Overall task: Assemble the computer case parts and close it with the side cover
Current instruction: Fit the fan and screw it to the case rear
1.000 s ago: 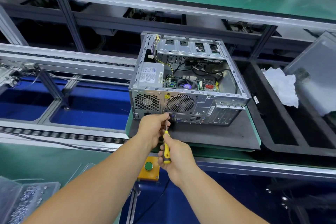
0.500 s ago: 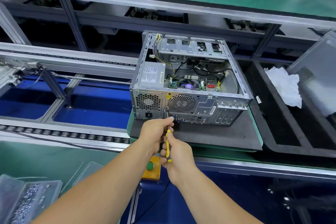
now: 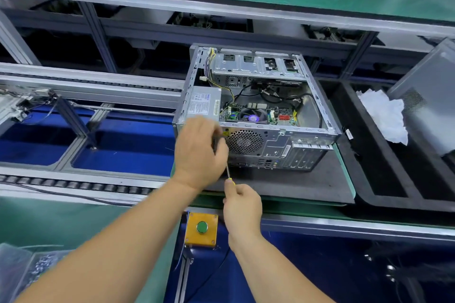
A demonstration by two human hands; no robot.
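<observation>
- The right hand [image 3: 242,206] is wrapped round the handle of a screwdriver [image 3: 229,174], so that only the yellow tip of the handle and the thin metal shaft show above the fingers.
- Just below and left of that grip, a yellow box with a green button [image 3: 202,227] sits on the front rail of the bench.
- Far down to the left of the grip, clear bags of small metal parts [image 3: 37,265] lie on the green bench top (too blurred to tell what kind).
- The shaft slants up and slightly left from the grip and passes behind the left hand [image 3: 198,152], so its tip is hidden.
- The left hand is raised above the grip, fingers curled against the back panel of the computer case [image 3: 258,110] beside the round fan grille; whether it pinches anything cannot be told.
- The case lies on a dark mat [image 3: 295,184] straight beyond the grip, its open side facing up, with the power supply, circuit board and cables showing inside.
- Right of the grip, past the mat, a black tray [image 3: 364,155] holds crumpled white paper [image 3: 384,115] and a grey side cover [image 3: 430,106] leaning tilted.
- Left of the grip and farther off, the roller conveyor [image 3: 73,186] runs over blue panels.
</observation>
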